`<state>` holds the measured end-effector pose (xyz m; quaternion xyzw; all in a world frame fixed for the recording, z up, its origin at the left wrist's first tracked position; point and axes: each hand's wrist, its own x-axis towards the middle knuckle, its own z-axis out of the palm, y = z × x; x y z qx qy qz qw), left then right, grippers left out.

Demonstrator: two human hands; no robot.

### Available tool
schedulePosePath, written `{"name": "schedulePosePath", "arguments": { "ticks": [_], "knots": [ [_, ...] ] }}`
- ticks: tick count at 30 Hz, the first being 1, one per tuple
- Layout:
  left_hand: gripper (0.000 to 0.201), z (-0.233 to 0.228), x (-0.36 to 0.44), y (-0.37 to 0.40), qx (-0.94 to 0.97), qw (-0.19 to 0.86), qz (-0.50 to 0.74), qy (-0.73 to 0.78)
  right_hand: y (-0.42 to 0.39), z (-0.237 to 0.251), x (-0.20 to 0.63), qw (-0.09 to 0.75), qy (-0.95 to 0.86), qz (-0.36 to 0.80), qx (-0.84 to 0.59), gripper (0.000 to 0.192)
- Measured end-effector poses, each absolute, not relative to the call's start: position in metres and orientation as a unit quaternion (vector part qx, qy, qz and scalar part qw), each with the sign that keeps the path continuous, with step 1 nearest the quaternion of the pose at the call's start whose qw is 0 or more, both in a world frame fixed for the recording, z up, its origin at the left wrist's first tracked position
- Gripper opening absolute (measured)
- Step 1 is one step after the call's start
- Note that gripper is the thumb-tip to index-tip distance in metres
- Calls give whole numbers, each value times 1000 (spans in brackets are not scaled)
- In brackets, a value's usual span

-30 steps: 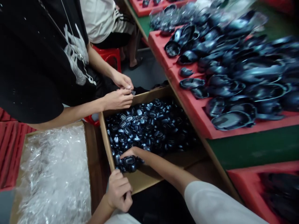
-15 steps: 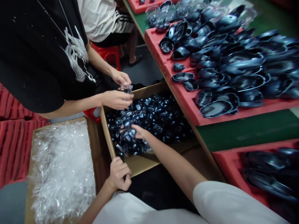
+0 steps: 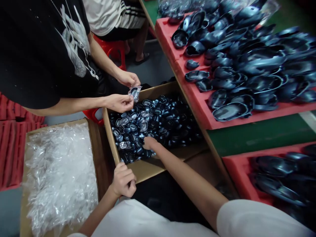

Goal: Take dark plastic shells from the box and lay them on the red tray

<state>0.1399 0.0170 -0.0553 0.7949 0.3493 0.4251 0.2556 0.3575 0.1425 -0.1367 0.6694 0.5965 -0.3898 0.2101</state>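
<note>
My left hand [image 3: 124, 180] is closed over the near corner of a cardboard box [image 3: 150, 171], knuckles up. Inside the box lies a heap of small dark blue glossy plastic shells [image 3: 170, 121], some wrapped in clear film. My right hand [image 3: 150, 144] reaches down into this heap near the box's front side; its fingers are sunk among the shells and hidden, so whether they hold one does not show. Across the box, a co-worker's two hands [image 3: 124, 92] hold a small shell in a clear bag [image 3: 135, 93] above the far left corner.
Left of the box stands another carton [image 3: 93, 158] full of clear plastic bags [image 3: 64, 174]. A green table [image 3: 261, 135] on the right bears red foam trays [image 3: 192, 108] of larger dark shells. Red foam sheets [image 3: 12, 151] are stacked far left; a red stool [image 3: 116, 49] stands behind.
My right hand, which was over the heap with shells at its fingers, has moved right and down into it. The co-worker's hands have shifted around the bagged shell. My left hand stays on the box corner.
</note>
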Motion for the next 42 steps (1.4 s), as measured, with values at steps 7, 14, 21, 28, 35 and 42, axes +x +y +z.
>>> {"name": "schedulePosePath", "arguments": {
  "ticks": [7, 14, 21, 28, 35, 42],
  "knots": [
    [12, -56, 142, 17, 788, 262, 433, 351, 141, -159, 352, 299, 635, -411, 582, 65],
    [13, -56, 140, 18, 791, 267, 424, 350, 155, -174, 359, 335, 612, -494, 518, 71],
    [13, -50, 137, 20, 799, 272, 410, 347, 157, -159, 379, 194, 521, -700, 448, 49],
    [14, -51, 135, 20, 806, 274, 400, 339, 162, -172, 422, 285, 505, -604, 547, 21],
    [15, -49, 138, 20, 810, 262, 395, 345, 133, -195, 404, 341, 568, -532, 527, 34],
    [15, -50, 138, 20, 809, 263, 399, 342, 128, -200, 388, 291, 558, -556, 543, 67]
  ]
}}
